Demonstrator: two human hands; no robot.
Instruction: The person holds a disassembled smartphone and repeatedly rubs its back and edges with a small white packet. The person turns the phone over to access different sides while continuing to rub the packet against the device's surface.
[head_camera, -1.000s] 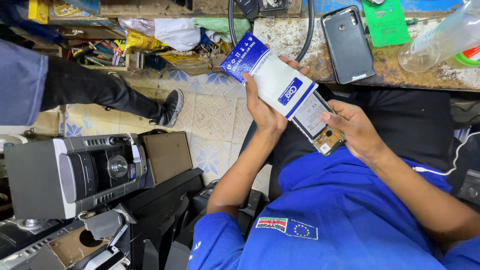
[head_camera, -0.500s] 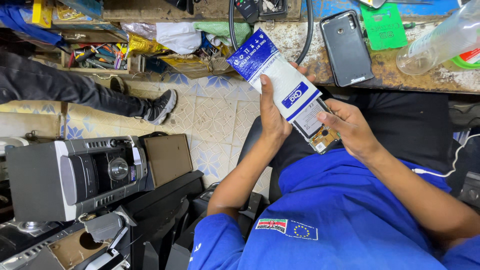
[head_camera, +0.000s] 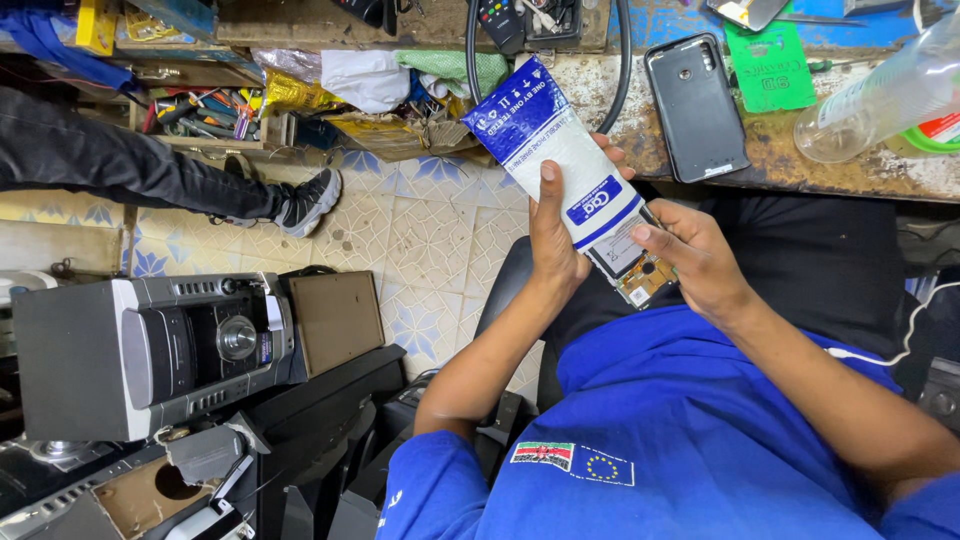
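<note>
Hands: L grips white/blue pouch; R pinches phone screen part half inside.

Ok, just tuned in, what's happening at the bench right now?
A seated person in a blue top holds a white and blue flat packet in the left hand, thumb pressed on its front. The right hand grips the lower end, where a phone part with a bare circuit board sticks out of the packet. On the worn workbench just beyond lie a dark phone back cover and a green card.
</note>
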